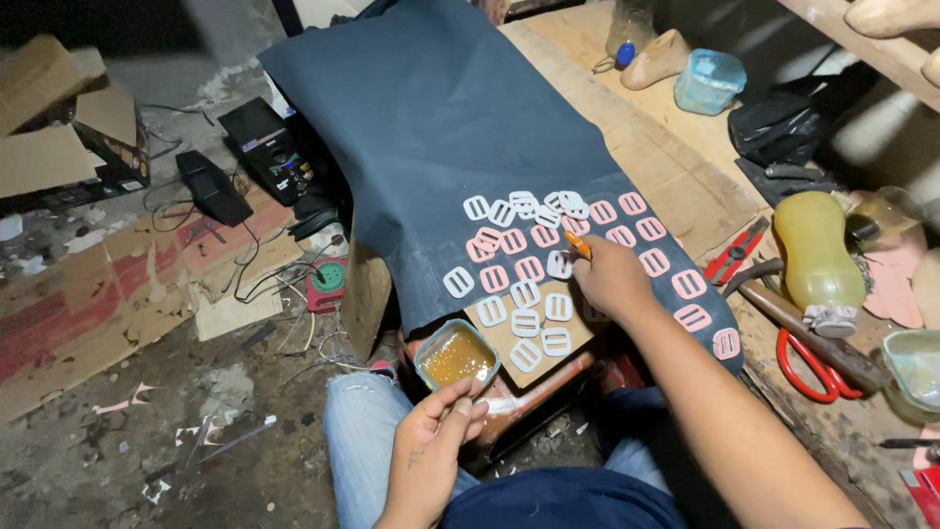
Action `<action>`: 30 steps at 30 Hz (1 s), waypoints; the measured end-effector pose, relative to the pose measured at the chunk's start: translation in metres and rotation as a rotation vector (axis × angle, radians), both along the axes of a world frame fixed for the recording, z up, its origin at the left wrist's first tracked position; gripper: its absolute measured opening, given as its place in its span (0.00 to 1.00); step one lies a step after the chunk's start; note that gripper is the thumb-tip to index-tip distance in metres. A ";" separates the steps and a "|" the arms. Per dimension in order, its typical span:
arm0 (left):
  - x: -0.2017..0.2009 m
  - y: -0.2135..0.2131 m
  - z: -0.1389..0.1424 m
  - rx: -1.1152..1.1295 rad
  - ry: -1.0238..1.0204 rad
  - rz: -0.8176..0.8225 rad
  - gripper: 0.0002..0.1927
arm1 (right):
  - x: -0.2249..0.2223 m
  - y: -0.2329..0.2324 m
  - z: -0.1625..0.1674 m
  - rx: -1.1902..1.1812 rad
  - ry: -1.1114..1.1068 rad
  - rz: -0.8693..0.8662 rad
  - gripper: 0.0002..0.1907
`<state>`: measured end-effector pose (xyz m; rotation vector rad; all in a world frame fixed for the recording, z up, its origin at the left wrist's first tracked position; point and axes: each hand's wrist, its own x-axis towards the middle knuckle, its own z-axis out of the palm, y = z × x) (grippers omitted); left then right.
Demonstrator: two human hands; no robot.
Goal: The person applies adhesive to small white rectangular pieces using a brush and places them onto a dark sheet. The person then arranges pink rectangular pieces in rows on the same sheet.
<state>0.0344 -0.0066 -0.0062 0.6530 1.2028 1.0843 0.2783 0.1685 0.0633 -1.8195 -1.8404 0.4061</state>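
Head view, looking down at a bench draped with dark cloth (441,108).

Right hand (609,279): reached forward over the cloth, fingers pinched together on a thin orange-handled brush (578,244). The brush tip rested at a white buckle-shaped piece (559,264) in the middle of the spread. Which fingers bore on the handle could not be made out.

Left hand (436,436): low, just above the lap, fingers curled round the near edge of a small tub of amber glue (456,355). Thumb and fingertips touched its rim; the tub sat tilted slightly toward the bench edge.

Pieces: rows of flat slotted shapes lay on the cloth and on a cardboard sheet (509,338) under its lower edge. White pieces (525,321) sat on the left and near side; pink pieces (688,284) ran along the right side, toward the cloth's corner. A small heap of white ones overlapped at the far end of the rows.

Beside the cloth on the right: red-handled scissors (808,367), a hammer (808,328), a yellowish plastic bottle (818,255) lying just beyond them. A light blue tub (710,80) stood farther back.

Floor at left: cardboard scraps (88,294) and tangled wires (264,264).
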 end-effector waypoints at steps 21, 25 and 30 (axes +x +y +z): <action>-0.019 0.010 -0.033 0.012 -0.008 0.102 0.17 | 0.008 0.055 0.030 0.176 -0.096 -0.057 0.14; -0.006 0.013 0.008 -0.019 -0.164 -0.056 0.21 | -0.025 -0.026 0.020 0.330 0.143 0.365 0.15; 0.010 0.009 0.034 0.180 -0.641 -0.124 0.21 | -0.063 -0.129 0.008 0.224 0.247 0.572 0.16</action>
